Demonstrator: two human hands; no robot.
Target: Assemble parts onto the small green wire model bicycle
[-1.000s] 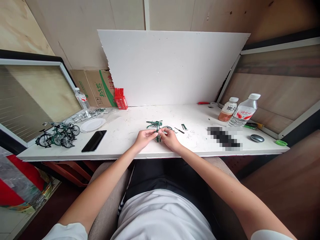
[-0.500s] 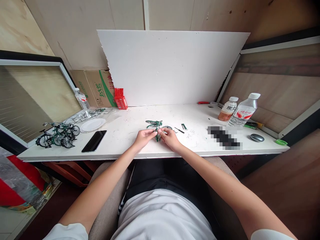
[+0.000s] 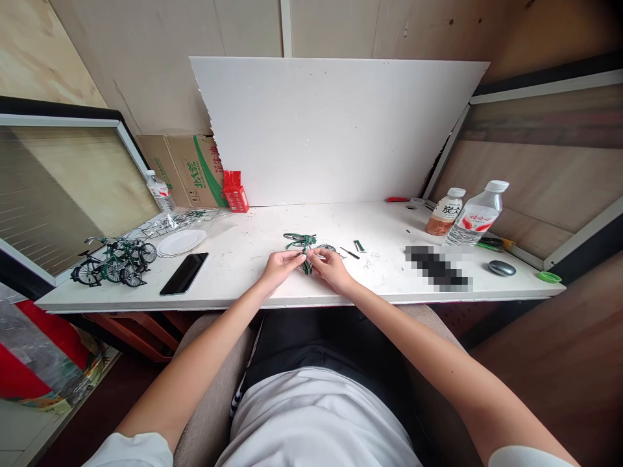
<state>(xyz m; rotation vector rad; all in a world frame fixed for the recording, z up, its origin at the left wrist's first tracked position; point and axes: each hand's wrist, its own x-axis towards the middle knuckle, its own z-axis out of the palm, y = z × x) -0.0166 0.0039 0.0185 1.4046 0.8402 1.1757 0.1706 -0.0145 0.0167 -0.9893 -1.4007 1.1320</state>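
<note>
A partly built green model bicycle (image 3: 307, 239) is between my hands near the front of the white table (image 3: 253, 272). My left hand (image 3: 281, 268) is closed, its thumb and fingertips pinching the model from the left. From the other side my right hand (image 3: 333, 268) pinches it too, fingertips almost touching the left ones. The fingers cover the gripped spot, so the exact part is hidden. Just beyond my right fingers lies a small black wheel (image 3: 329, 248). A thin dark stick-like piece (image 3: 350, 253) and a small green piece (image 3: 359, 246) rest to its right.
Several model bicycles (image 3: 117, 263) stand at the left, near a phone (image 3: 183, 274) and a white plate (image 3: 182, 242). On the right are a brown drink bottle (image 3: 444, 214), a water bottle (image 3: 474, 217), a computer mouse (image 3: 501, 268) and a green lid (image 3: 549, 277). A white board (image 3: 341, 130) stands behind.
Both hands keep their pinch on the model bicycle at the same place. The whole view shifts very slightly; nothing else visibly moves.
</note>
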